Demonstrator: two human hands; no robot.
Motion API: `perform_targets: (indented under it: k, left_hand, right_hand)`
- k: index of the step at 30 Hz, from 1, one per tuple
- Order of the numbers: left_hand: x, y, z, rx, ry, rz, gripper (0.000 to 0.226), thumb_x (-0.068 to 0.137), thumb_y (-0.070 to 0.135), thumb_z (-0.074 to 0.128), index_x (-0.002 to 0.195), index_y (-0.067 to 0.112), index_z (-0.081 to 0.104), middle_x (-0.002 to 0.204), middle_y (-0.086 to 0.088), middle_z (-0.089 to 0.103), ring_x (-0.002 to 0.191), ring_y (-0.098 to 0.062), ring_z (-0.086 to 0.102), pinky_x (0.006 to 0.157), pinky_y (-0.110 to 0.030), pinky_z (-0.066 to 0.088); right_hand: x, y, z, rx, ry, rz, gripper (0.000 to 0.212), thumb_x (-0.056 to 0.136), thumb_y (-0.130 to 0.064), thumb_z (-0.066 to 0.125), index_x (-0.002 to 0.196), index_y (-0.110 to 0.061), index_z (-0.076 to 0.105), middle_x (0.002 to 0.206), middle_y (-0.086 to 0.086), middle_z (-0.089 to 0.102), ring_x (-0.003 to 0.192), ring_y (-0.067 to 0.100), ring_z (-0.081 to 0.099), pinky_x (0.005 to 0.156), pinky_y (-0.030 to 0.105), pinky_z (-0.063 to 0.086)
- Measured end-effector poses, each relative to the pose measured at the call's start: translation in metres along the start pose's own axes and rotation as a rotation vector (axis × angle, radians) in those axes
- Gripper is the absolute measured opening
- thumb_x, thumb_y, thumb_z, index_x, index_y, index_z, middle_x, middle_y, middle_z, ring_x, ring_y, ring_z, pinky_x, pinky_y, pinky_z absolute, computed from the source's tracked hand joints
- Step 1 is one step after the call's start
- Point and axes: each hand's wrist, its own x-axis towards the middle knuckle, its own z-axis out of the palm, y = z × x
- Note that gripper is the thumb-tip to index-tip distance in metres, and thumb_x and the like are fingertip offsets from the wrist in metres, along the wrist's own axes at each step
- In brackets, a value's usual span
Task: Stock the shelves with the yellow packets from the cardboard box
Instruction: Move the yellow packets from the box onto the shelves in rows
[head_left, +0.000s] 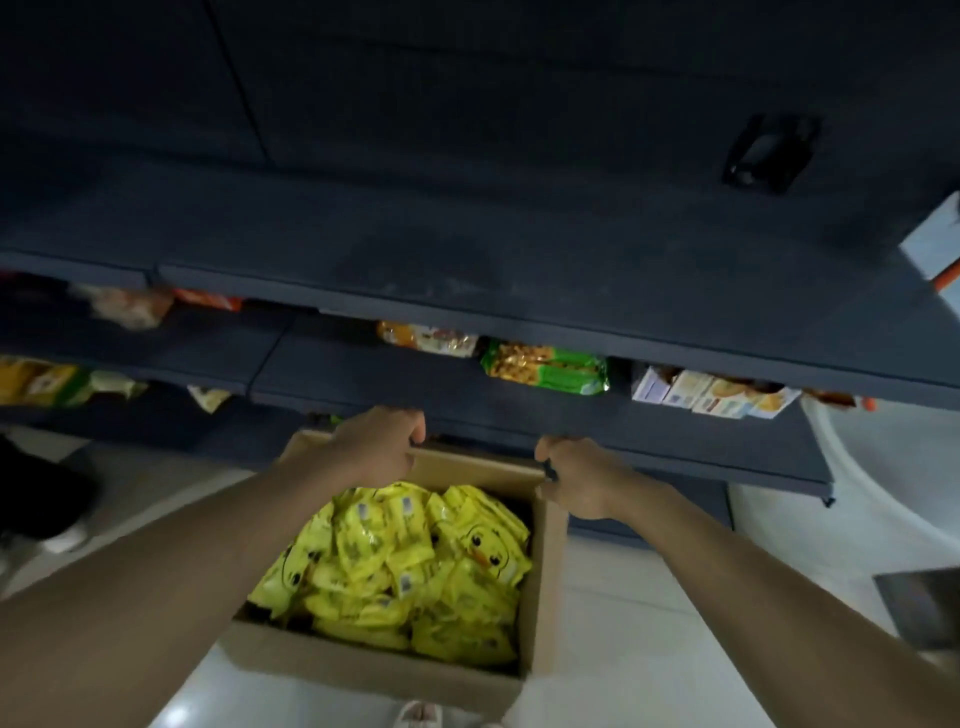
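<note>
An open cardboard box (363, 667) sits low in front of me on the pale floor, filled with several yellow packets (410, 566) printed with a duck face. My left hand (376, 441) grips the box's far rim, fingers curled over the edge. My right hand (576, 475) grips the far right corner of the same rim. Dark blue shelves (467, 395) rise just behind the box. No packet is in either hand.
The shelves carry other goods: a green snack packet (545, 366), an orange packet (426, 338), small white boxes (711, 397) at right, and yellow bags (47, 382) at far left. The top shelf (467, 270) shows bare dark board. A dark shape (41, 493) lies on the floor at left.
</note>
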Motion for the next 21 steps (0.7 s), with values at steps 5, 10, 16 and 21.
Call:
perform_targets:
  k: [5, 10, 16, 21]
  left_hand:
    - [0.009, -0.035, 0.071, -0.073, -0.125, -0.076, 0.027, 0.091, 0.027, 0.059, 0.117, 0.022, 0.052, 0.124, 0.002, 0.057, 0.112, -0.018, 0.055, 0.090, -0.036, 0.048]
    - [0.028, -0.067, 0.129, -0.102, -0.223, -0.133, 0.028, 0.091, 0.029, 0.059, 0.118, 0.024, 0.051, 0.124, 0.001, 0.056, 0.109, -0.019, 0.057, 0.085, -0.037, 0.052]
    - [0.069, -0.098, 0.179, -0.086, -0.285, -0.095, 0.026, 0.093, 0.026, 0.057, 0.118, 0.022, 0.051, 0.119, -0.001, 0.060, 0.105, -0.021, 0.059, 0.084, -0.039, 0.052]
    - [0.105, -0.113, 0.213, -0.092, -0.260, -0.040, 0.028, 0.090, 0.025, 0.059, 0.116, 0.024, 0.052, 0.123, 0.003, 0.057, 0.115, -0.020, 0.052, 0.088, -0.038, 0.049]
  right_hand:
    - [0.031, 0.013, 0.067, 0.004, -0.095, 0.051, 0.041, 0.089, -0.028, 0.059, 0.124, -0.011, 0.046, 0.126, 0.013, 0.052, 0.110, 0.028, 0.054, 0.089, 0.034, 0.047]
    - [0.067, 0.023, 0.122, 0.027, -0.192, 0.084, 0.047, 0.089, -0.029, 0.061, 0.129, -0.010, 0.043, 0.123, 0.014, 0.052, 0.107, 0.028, 0.055, 0.082, 0.033, 0.047]
    - [0.118, 0.035, 0.178, 0.075, -0.169, 0.181, 0.050, 0.088, -0.026, 0.062, 0.130, -0.009, 0.041, 0.126, 0.012, 0.054, 0.114, 0.028, 0.055, 0.093, 0.039, 0.048]
    - [0.160, 0.044, 0.221, 0.145, -0.076, 0.316, 0.050, 0.089, -0.025, 0.061, 0.130, -0.012, 0.037, 0.117, 0.011, 0.054, 0.100, 0.026, 0.058, 0.079, 0.036, 0.053]
